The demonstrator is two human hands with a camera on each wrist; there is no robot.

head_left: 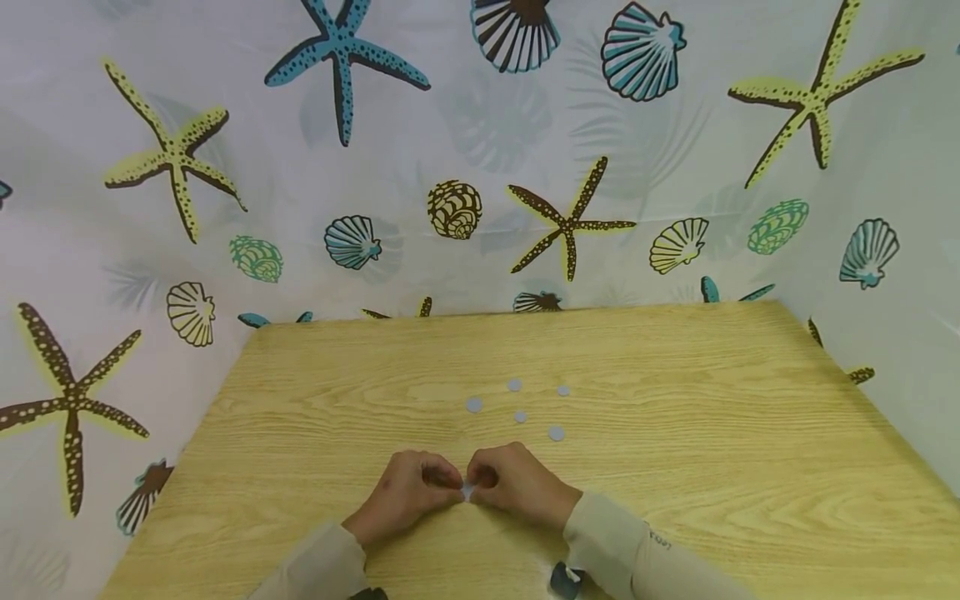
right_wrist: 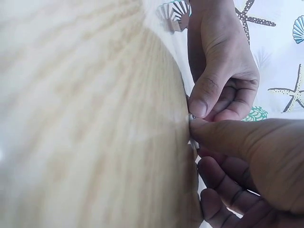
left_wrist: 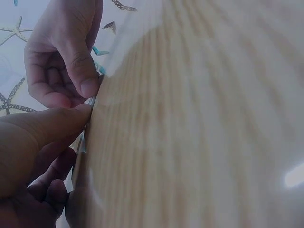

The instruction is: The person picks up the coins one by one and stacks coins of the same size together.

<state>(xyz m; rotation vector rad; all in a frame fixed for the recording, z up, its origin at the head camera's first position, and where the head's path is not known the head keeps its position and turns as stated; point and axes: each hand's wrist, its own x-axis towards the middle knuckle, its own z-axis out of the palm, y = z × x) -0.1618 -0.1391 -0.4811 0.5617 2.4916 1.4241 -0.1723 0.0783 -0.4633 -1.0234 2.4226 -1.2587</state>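
Between the two hands, low over the near middle of the table, is a small grey disc [head_left: 468,491]. My left hand [head_left: 411,492] pinches its left edge with thumb and fingertips. From the other side, my right hand [head_left: 521,487] pinches the right edge, so the fingertips nearly meet. Both wrist views show the disc edge-on as a thin shiny sliver [right_wrist: 191,117], mostly covered by the thumbs. Beyond the hands lie several loose flat grey discs of differing size, among them a larger one [head_left: 474,405] and a smaller one [head_left: 521,417].
A wood-grain table [head_left: 712,400] spreads under the hands. White cloth [head_left: 420,108] printed with starfish and shells hangs behind it and along both sides. A dark wrist strap [head_left: 566,580] shows below the right sleeve.
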